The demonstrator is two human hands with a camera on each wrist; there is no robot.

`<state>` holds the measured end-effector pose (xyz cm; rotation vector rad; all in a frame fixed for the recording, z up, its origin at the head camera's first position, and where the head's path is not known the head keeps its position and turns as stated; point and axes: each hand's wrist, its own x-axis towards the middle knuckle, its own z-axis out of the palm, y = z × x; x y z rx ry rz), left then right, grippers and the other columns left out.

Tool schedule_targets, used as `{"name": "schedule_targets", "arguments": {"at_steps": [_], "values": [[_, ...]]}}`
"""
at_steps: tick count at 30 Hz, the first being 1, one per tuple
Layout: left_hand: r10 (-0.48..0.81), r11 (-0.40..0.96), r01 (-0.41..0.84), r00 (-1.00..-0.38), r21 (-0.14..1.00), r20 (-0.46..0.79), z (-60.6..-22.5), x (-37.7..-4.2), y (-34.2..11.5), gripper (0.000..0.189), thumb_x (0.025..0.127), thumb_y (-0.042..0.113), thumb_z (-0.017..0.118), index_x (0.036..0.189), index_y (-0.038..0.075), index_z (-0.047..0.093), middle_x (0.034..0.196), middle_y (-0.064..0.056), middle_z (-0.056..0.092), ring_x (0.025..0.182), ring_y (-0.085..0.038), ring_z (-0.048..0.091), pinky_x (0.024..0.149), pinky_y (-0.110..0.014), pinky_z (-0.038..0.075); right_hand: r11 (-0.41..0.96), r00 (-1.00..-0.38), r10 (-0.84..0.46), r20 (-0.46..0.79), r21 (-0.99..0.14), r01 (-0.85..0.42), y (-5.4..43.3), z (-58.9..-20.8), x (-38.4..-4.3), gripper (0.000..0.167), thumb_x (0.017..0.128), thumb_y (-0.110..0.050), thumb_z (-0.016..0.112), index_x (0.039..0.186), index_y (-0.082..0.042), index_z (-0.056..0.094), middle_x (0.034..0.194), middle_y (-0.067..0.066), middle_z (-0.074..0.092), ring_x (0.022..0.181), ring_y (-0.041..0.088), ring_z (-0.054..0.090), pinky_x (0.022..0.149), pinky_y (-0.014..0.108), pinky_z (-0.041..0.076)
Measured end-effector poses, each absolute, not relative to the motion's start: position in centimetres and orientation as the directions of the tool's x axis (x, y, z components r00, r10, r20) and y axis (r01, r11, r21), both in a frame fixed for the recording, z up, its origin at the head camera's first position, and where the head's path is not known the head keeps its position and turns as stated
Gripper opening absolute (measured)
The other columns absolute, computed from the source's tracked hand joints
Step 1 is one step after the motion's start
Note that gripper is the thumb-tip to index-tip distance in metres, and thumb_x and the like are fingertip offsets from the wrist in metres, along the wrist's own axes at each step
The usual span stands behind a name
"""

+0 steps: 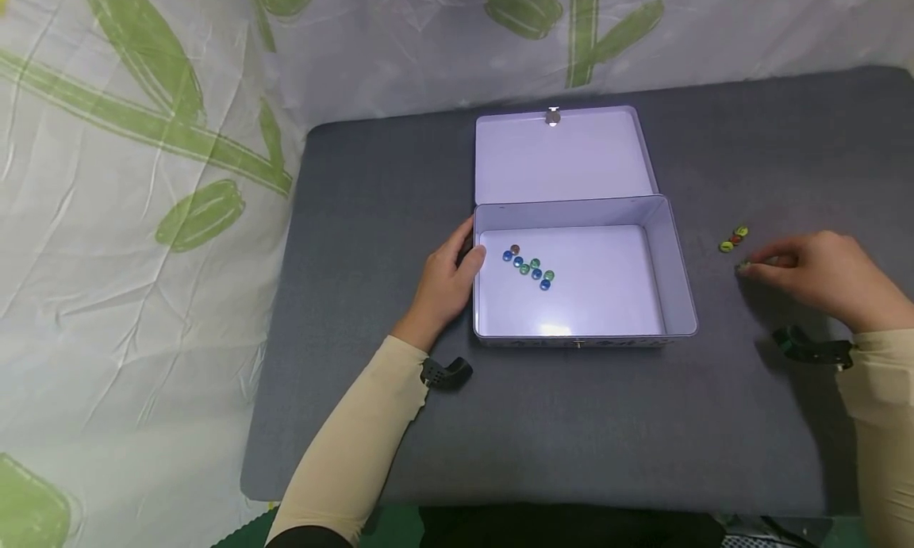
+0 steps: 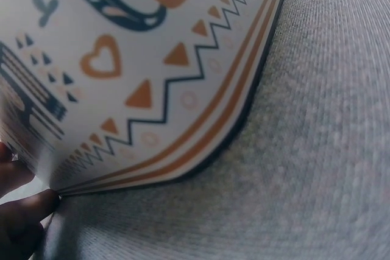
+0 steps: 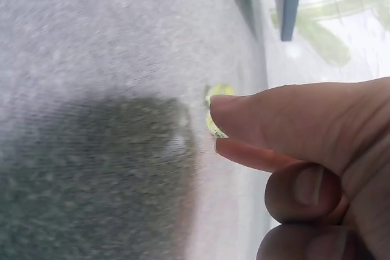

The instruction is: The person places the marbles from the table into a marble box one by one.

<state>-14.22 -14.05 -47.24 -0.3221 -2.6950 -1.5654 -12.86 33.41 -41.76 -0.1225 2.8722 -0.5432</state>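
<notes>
A pale lilac metal box [image 1: 585, 294] stands on the table with its lid [image 1: 564, 159] folded back. My left hand [image 1: 444, 282] grips the box's left side, thumb at the rim and fingers along the outer wall. In the left wrist view, fingertips [image 2: 36, 205] touch the bottom edge of the patterned wall [image 2: 122, 89]. Several blue, green and brown glass gems [image 1: 535, 274] lie inside, towards the left. Right of the box, my right hand [image 1: 821, 274] pinches a small green glass gem [image 1: 743, 266], mostly hidden by the thumb in the right wrist view.
Beyond my right fingertips, yellow-green and red gems [image 1: 735, 239] lie in a short row on the table. The dark grey tabletop [image 1: 371, 215] meets a white sheet with green leaf prints [image 1: 400, 48] at the back and left.
</notes>
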Motion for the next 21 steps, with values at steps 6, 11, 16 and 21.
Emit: {"name": "schedule_targets", "arguments": {"at_steps": [6, 11, 16, 21], "values": [[0.176, 0.474, 0.179, -0.979, 0.862, 0.107, -47.2, -14.2, -14.0, 0.066, 0.103, 0.039, 0.044, 0.161, 0.007, 0.042, 0.162, -0.012, 0.048, 0.150, -0.024, 0.045, 0.124, -0.041, 0.035, 0.933, -0.981, -0.096, -0.168, -0.358, -0.030, 32.6, -40.6, -12.5, 0.041, 0.101, -0.029, 0.069, 0.109, 0.011, 0.076, 0.059, 0.000, 0.051, 0.056, 0.015, 0.040, 0.053, 0.031, 0.033], [0.180, 0.476, 0.182, -0.978, 0.861, 0.108, -47.3, -14.1, -14.1, 0.066, 0.104, 0.039, 0.043, 0.162, 0.007, 0.042, 0.162, -0.012, 0.048, 0.150, -0.024, 0.044, 0.124, -0.041, 0.035, 0.931, -0.986, -0.120, -0.117, -0.359, -0.071, 31.8, -39.0, -12.5, 0.040, 0.103, -0.029, 0.069, 0.109, 0.010, 0.076, 0.058, 0.001, 0.055, 0.053, 0.014, 0.039, 0.053, 0.030, 0.033], [0.176, 0.479, 0.177, -0.979, 0.860, 0.103, -47.2, -14.1, -14.0, 0.066, 0.104, 0.041, 0.043, 0.162, 0.009, 0.041, 0.163, -0.010, 0.047, 0.151, -0.023, 0.043, 0.124, -0.041, 0.034, 0.920, -0.985, -0.169, -0.028, -0.363, -0.147, 30.5, -37.2, -13.0, 0.031, 0.100, -0.026, 0.073, 0.107, 0.004, 0.080, 0.061, 0.000, 0.059, 0.053, 0.010, 0.039, 0.053, 0.028, 0.033], [0.174, 0.484, 0.171, -0.980, 0.858, 0.097, -47.0, -14.1, -14.0, 0.066, 0.104, 0.041, 0.043, 0.162, 0.010, 0.041, 0.162, -0.010, 0.048, 0.150, -0.023, 0.044, 0.124, -0.042, 0.035, 0.910, -0.979, -0.203, -0.024, -0.373, -0.179, 28.6, -35.7, -13.7, 0.029, 0.100, -0.025, 0.073, 0.109, 0.002, 0.079, 0.067, -0.002, 0.065, 0.052, 0.011, 0.039, 0.054, 0.027, 0.033]]}}
